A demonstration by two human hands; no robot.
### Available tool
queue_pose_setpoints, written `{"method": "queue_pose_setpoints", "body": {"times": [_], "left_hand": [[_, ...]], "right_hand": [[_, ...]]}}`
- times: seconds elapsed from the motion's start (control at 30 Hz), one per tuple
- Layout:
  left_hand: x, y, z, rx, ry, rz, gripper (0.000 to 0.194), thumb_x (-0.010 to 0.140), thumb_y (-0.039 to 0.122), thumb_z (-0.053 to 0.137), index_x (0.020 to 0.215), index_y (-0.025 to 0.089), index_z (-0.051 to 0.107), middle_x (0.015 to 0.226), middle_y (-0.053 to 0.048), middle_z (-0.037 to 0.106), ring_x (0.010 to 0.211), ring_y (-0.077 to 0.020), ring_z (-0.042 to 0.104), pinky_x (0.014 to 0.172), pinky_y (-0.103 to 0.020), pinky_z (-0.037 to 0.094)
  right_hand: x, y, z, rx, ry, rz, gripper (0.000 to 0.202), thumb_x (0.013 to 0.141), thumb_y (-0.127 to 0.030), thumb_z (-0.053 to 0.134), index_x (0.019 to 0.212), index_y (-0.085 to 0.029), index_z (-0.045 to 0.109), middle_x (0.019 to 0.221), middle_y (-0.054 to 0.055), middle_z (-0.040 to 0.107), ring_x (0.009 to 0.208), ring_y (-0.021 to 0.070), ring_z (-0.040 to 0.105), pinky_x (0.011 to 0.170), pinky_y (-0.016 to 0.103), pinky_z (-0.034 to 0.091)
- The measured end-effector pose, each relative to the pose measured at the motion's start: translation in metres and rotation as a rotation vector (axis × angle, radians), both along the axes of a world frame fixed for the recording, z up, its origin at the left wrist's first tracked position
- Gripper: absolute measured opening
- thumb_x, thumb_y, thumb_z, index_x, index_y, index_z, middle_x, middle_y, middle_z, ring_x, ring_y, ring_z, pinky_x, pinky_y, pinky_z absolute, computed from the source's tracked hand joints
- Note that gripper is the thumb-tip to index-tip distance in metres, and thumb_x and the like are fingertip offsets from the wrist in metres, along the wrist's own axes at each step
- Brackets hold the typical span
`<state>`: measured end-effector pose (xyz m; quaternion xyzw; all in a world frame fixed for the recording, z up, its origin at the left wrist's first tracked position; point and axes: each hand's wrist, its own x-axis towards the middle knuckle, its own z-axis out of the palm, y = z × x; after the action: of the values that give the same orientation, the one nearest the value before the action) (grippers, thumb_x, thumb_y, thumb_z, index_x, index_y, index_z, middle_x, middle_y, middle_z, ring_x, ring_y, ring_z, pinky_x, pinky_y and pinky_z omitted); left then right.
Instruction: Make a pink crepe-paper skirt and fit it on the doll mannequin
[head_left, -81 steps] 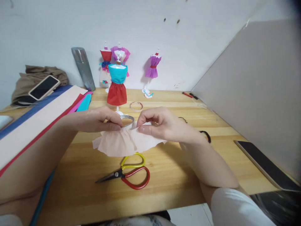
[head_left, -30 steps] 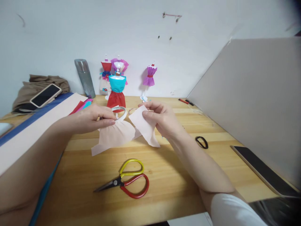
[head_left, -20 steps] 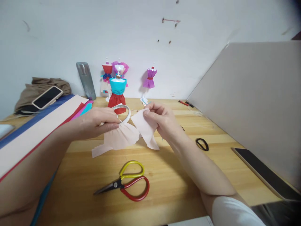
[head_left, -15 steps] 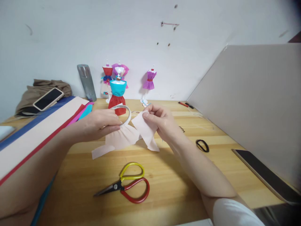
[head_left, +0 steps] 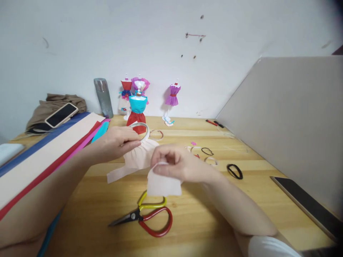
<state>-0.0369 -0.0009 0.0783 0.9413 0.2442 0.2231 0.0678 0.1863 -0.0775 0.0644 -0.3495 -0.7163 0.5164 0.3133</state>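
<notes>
My left hand (head_left: 122,141) is closed on a roll of tape (head_left: 147,132), a white ring tilted above the table. Just below the roll lies a gathered pale pink crepe paper piece (head_left: 138,155), a flat strip sticking out at its left. My right hand (head_left: 171,164) pinches a separate pale pink paper piece (head_left: 164,184) between thumb and fingers, and the paper hangs down. Slightly blurred, this hand is above the scissors (head_left: 135,215), whose yellow handle the paper partly covers. A mini dress form in a turquoise top and red skirt (head_left: 138,105) stands behind the roll.
Other dressed mini forms (head_left: 173,95) stand by the wall. Long coloured paper sheets (head_left: 66,142), a phone (head_left: 61,115) and a grey bottle (head_left: 103,98) are at left. A black band (head_left: 234,171) and another phone (head_left: 302,203) lie right, beside a white panel (head_left: 289,117).
My right hand has moved down and toward me with its paper piece, away from the gathered piece. My left hand stays at the tape roll. The view has shifted slightly.
</notes>
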Motion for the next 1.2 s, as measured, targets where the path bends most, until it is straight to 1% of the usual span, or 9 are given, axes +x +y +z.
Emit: {"method": "queue_pose_setpoints", "body": {"times": [0.13, 0.27, 0.37, 0.53, 0.67, 0.77, 0.87, 1.0, 1.2], "left_hand": [[0.001, -0.001, 0.002, -0.137, 0.049, 0.001, 0.038, 0.092, 0.034, 0.042, 0.059, 0.016, 0.048, 0.058, 0.002, 0.048, 0.056, -0.0094, 0.044, 0.053, -0.023, 0.030], [0.005, -0.001, -0.003, -0.175, 0.096, -0.030, 0.036, 0.092, 0.031, 0.042, 0.059, 0.016, 0.045, 0.057, 0.003, 0.046, 0.056, -0.0092, 0.042, 0.054, -0.023, 0.029], [0.009, -0.004, -0.006, -0.207, 0.113, -0.083, 0.035, 0.092, 0.029, 0.042, 0.060, 0.017, 0.044, 0.058, 0.002, 0.047, 0.056, -0.0094, 0.042, 0.054, -0.024, 0.029], [0.016, -0.009, -0.012, -0.231, 0.116, -0.130, 0.032, 0.091, 0.025, 0.044, 0.060, 0.017, 0.047, 0.058, 0.003, 0.048, 0.055, -0.0089, 0.044, 0.055, -0.024, 0.030], [0.022, -0.005, -0.024, -0.171, 0.010, -0.082, 0.037, 0.094, 0.030, 0.043, 0.062, 0.017, 0.055, 0.063, 0.000, 0.056, 0.063, -0.0114, 0.052, 0.060, -0.024, 0.037], [0.023, -0.001, -0.027, -0.183, -0.215, -0.064, 0.035, 0.096, 0.034, 0.043, 0.077, 0.018, 0.067, 0.085, -0.004, 0.071, 0.085, -0.0165, 0.063, 0.080, -0.028, 0.047], [0.015, 0.001, -0.018, -0.276, -0.417, -0.009, 0.042, 0.098, 0.039, 0.036, 0.095, 0.017, 0.071, 0.110, -0.008, 0.072, 0.107, -0.0204, 0.064, 0.096, -0.034, 0.048], [0.003, 0.012, -0.009, -0.461, -0.412, 0.152, 0.040, 0.092, 0.045, 0.049, 0.106, 0.014, 0.070, 0.111, -0.010, 0.072, 0.103, -0.0227, 0.066, 0.089, -0.036, 0.053], [0.008, 0.028, -0.028, -0.982, -0.345, 0.045, 0.050, 0.083, 0.047, 0.062, 0.119, 0.012, 0.062, 0.114, -0.015, 0.072, 0.102, -0.0230, 0.068, 0.086, -0.037, 0.054]], "right_hand": [[-0.005, -0.013, 0.004, 0.193, -0.192, 0.086, 0.025, 0.077, -0.028, 0.073, 0.099, -0.017, 0.069, 0.094, 0.007, 0.073, 0.081, 0.0159, 0.066, 0.070, 0.026, 0.053], [0.008, -0.010, 0.008, 0.394, -0.117, -0.114, 0.018, 0.085, -0.030, 0.065, 0.096, -0.016, 0.070, 0.075, 0.003, 0.069, 0.065, 0.0126, 0.060, 0.057, 0.024, 0.046], [0.017, 0.006, 0.004, 0.625, -0.118, -0.207, 0.019, 0.091, -0.026, 0.056, 0.102, -0.018, 0.069, 0.087, 0.004, 0.069, 0.065, 0.0109, 0.056, 0.058, 0.025, 0.042], [0.019, 0.035, -0.015, 0.614, -0.187, 0.036, 0.021, 0.095, -0.024, 0.050, 0.104, -0.017, 0.068, 0.093, 0.006, 0.071, 0.077, 0.0138, 0.060, 0.069, 0.027, 0.047], [0.022, 0.047, -0.022, 0.633, -0.185, -0.002, 0.019, 0.093, -0.022, 0.050, 0.093, -0.017, 0.068, 0.087, 0.005, 0.069, 0.083, 0.0162, 0.061, 0.078, 0.031, 0.047], [0.030, 0.054, -0.025, 0.666, -0.207, -0.002, 0.019, 0.088, -0.016, 0.047, 0.084, -0.018, 0.065, 0.081, 0.004, 0.066, 0.079, 0.0162, 0.059, 0.078, 0.032, 0.047], [0.038, 0.062, -0.029, 0.657, -0.219, -0.014, 0.018, 0.079, -0.011, 0.045, 0.073, -0.019, 0.060, 0.074, 0.004, 0.062, 0.075, 0.0166, 0.058, 0.075, 0.032, 0.046], [0.044, 0.068, -0.032, 0.614, -0.177, -0.005, 0.016, 0.075, -0.013, 0.044, 0.068, -0.020, 0.056, 0.073, 0.003, 0.061, 0.074, 0.0171, 0.058, 0.075, 0.033, 0.047], [0.045, 0.064, -0.027, 0.634, -0.183, 0.081, 0.017, 0.077, -0.012, 0.045, 0.068, -0.020, 0.057, 0.073, 0.004, 0.062, 0.074, 0.0169, 0.057, 0.076, 0.032, 0.045]]}}
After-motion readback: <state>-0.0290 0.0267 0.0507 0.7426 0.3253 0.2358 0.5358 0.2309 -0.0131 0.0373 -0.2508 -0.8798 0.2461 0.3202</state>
